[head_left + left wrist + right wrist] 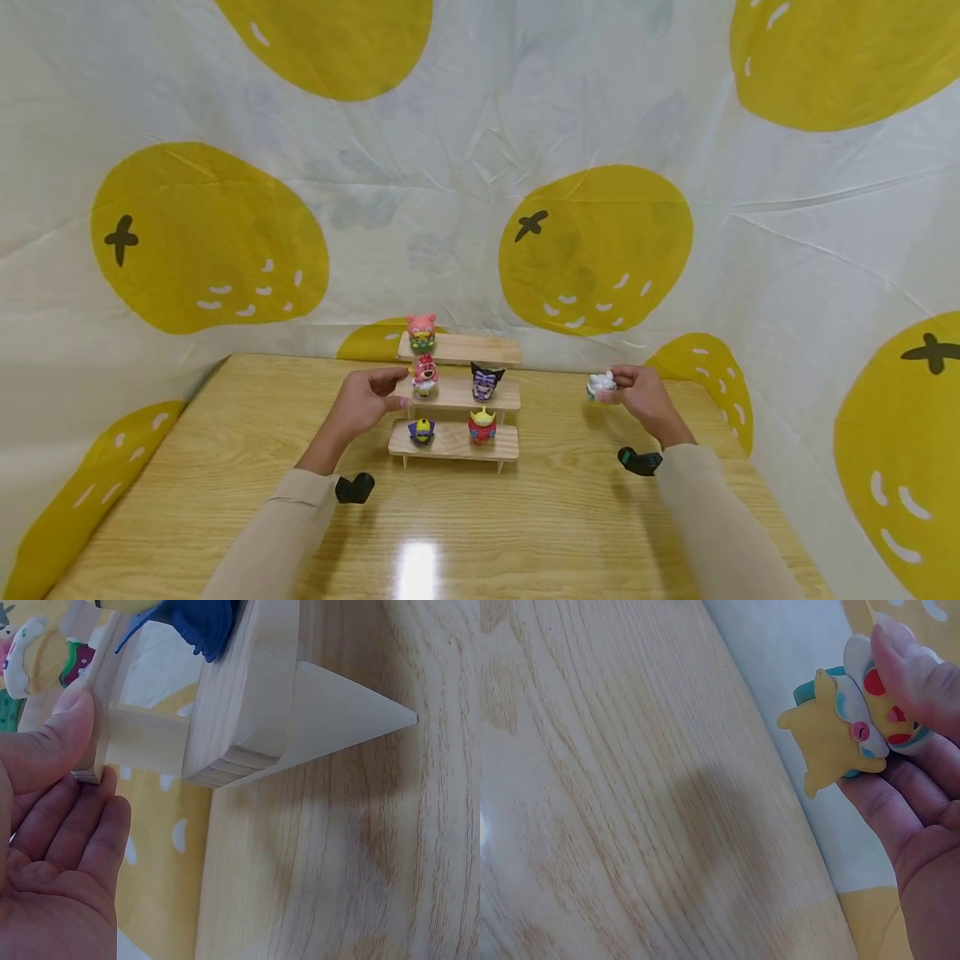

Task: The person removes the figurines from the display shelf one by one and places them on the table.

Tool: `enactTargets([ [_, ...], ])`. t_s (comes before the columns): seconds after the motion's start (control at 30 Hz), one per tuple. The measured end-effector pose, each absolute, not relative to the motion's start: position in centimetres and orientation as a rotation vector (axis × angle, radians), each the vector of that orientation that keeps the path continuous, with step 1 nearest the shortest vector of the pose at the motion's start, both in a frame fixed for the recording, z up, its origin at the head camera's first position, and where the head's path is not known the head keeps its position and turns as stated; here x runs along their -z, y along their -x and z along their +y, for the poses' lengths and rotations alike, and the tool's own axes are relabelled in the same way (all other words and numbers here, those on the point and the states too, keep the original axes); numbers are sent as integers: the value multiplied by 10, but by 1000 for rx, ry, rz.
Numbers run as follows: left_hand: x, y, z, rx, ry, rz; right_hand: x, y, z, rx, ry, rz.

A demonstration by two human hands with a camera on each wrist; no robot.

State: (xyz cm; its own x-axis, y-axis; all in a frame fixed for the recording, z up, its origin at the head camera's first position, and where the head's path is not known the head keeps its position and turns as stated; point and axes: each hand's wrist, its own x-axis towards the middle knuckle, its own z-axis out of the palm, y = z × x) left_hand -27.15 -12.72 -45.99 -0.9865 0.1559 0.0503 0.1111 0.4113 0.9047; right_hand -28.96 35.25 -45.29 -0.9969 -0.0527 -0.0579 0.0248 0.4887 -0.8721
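Observation:
My left hand (362,403) is at the left end of the three-tier wooden display stand (453,446). In the left wrist view its thumb lies on top of the middle tier's end and its fingers are beneath, pinching the board. Off to the right, my right hand (637,397) holds a small figurine (840,735) above the table, clear of the stand. That figurine has a yellow body, red cheeks, a white hood and a teal part behind. Thumb and fingers grip it by the head, which they partly cover.
A pink-hooded figurine (422,333) stands on the top tier. The middle tier bears a red-topped one (425,377) and a black-and-purple one (485,382). Below are a yellow-and-blue figurine (422,431) and a red one (482,426). Patterned cloth (420,208) hangs behind the wooden table (525,525).

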Motion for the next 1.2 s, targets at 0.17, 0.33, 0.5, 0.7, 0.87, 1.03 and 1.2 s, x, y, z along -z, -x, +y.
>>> enactTargets([
  [0.17, 460, 272, -127, -1671, -251, 2599, 456, 288, 356, 1511, 12, 2653],
  [0.33, 459, 272, -126, -1668, -261, 2601, 460, 287, 359, 1508, 20, 2664],
  [0.5, 461, 273, -126, -1681, -261, 2592, 462, 286, 359, 1519, 16, 2667],
  [0.7, 462, 273, -127, -1691, -255, 2581, 464, 285, 357, 1508, 9, 2673],
  [0.87, 461, 273, -127, -1695, -255, 2580, 468, 284, 359, 1502, -16, 2683],
  [1.03, 460, 272, -127, -1683, -252, 2595, 473, 284, 361, 1531, -23, 2675],
  [1.2, 459, 271, -126, -1683, -245, 2598, 474, 283, 361, 1582, -16, 2649],
])
